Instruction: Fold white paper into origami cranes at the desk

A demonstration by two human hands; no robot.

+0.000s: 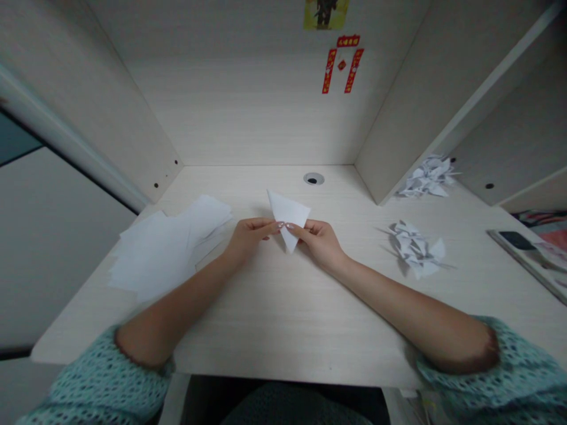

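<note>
A white sheet of paper folded into a triangle (287,213) is held just above the pale wooden desk (274,319), near its middle. My left hand (248,235) pinches the paper's left edge with closed fingers. My right hand (319,239) pinches its right edge the same way. The fingertips of both hands nearly meet in front of the paper, and its point hangs down between them.
A loose stack of white paper sheets (163,248) lies left of my hands. Folded paper figures sit in a pile at the right (416,248) and another pile farther back (429,177). A cable hole (313,178) is at the rear. A phone and book (529,251) lie far right.
</note>
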